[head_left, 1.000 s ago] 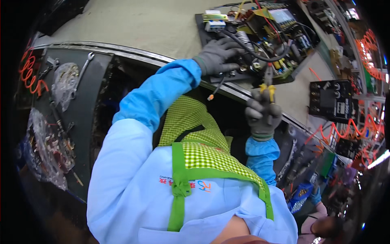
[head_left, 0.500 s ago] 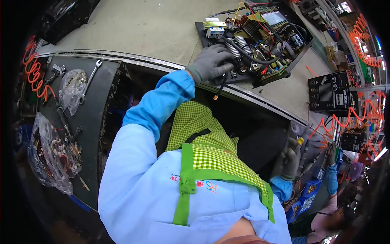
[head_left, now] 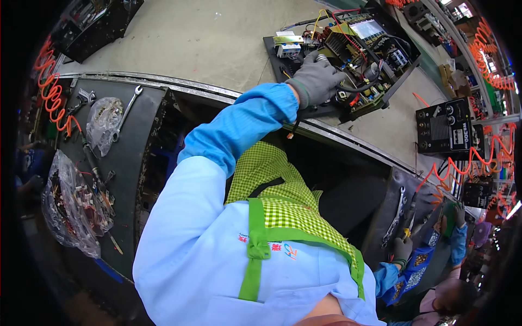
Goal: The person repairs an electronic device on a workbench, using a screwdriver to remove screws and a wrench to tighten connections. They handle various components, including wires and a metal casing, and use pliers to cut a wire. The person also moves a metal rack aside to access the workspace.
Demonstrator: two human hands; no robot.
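Our left hand hides part of an electronics chassis; our right hand is small by yellow handles; we cannot tell either grip. Orange hoses flank the pale surface.

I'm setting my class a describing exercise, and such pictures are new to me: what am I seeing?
No robot here: this is a person at work, seen from a camera on the head, whose wide lens bends straight edges. The gloved left hand lies over an opened electronic device on the bench. The gloved right hand, at lower right, is by a yellow tool; whether it holds it, I cannot tell. On the dark shelf at left lie a wrench and two bags.
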